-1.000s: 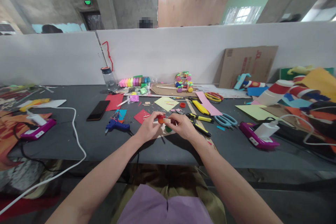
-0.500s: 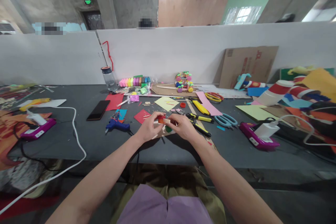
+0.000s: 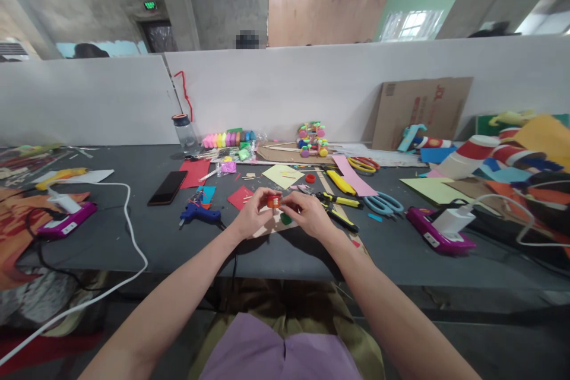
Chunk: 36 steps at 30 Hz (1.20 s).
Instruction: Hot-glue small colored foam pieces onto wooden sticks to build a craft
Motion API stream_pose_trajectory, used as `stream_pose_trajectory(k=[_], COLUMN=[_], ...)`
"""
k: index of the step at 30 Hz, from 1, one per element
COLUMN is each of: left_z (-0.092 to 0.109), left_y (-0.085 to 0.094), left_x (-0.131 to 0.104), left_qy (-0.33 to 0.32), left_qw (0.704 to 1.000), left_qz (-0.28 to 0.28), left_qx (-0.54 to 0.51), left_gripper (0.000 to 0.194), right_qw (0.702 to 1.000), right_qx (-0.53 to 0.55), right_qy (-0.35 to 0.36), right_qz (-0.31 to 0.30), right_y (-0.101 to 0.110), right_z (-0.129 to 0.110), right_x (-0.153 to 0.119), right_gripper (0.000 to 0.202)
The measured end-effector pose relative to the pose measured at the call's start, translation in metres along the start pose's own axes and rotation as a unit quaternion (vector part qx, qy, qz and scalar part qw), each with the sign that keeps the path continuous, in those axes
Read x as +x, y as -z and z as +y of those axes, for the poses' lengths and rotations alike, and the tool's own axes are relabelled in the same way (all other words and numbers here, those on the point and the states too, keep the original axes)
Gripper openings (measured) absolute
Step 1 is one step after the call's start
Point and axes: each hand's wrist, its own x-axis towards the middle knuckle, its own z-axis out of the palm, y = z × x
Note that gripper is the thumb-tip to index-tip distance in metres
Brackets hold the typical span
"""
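In front of me, my left hand (image 3: pixel 257 212) pinches a small red-orange round piece (image 3: pixel 273 201) between thumb and fingertips. Pale short strips show on the side of the piece that faces me. From the other side, my right hand (image 3: pixel 308 212) is curled, with thumb and fingers brought together at the piece's right edge; what exactly lies between these fingertips is too small to make out. Below the hands, a green round piece (image 3: pixel 285 218) rests on a pale sheet (image 3: pixel 266 227). A red ring (image 3: pixel 310 178) lies just beyond my right hand.
Left stand a blue glue gun (image 3: pixel 200 214) and a phone (image 3: pixel 168 187). Right lie yellow-handled pliers (image 3: pixel 342 200), blue scissors (image 3: pixel 383 204) and a purple power strip (image 3: pixel 439 237). A bottle (image 3: pixel 184 133) and a colourful wheeled model (image 3: pixel 313 139) stand by the white partition (image 3: pixel 276 83).
The red-orange piece has turned in my fingers: its pale strips stuck out towards my right hand before, and now its striped side faces me. Both hands stay in nearly the same place.
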Motion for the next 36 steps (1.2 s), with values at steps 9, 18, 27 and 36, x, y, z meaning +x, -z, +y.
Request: stream_pose_trajectory(k=[9,18,27,36], left_z=[0.003,0.002,0.003,0.003], left_y=[0.003,-0.002,-0.005,-0.003], left_x=[0.001,0.000,0.001,0.001], left_qy=[0.043,0.045,0.000,-0.079], left_qw=[0.999,0.998,0.990,0.937], left_qz=[-0.018,-0.012,0.069,0.138], left_qx=[-0.012,-0.034,0.126,0.311], left_gripper=[0.035,0.033,0.028,0.012], right_qw=[1.000,0.999,0.988,0.980], right_qx=[0.007,-0.053,-0.149,-0.195], right_qy=[-0.001,0.012,0.020,0.025], right_qz=[0.003,0.001,0.032,0.045], right_y=[0.001,-0.001,-0.006,-0.012], right_z=[-0.001,-0.002,-0.008,-0.008], right_x=[0.000,-0.001,0.001,0.002], right_gripper=[0.032,0.028,0.019,0.021])
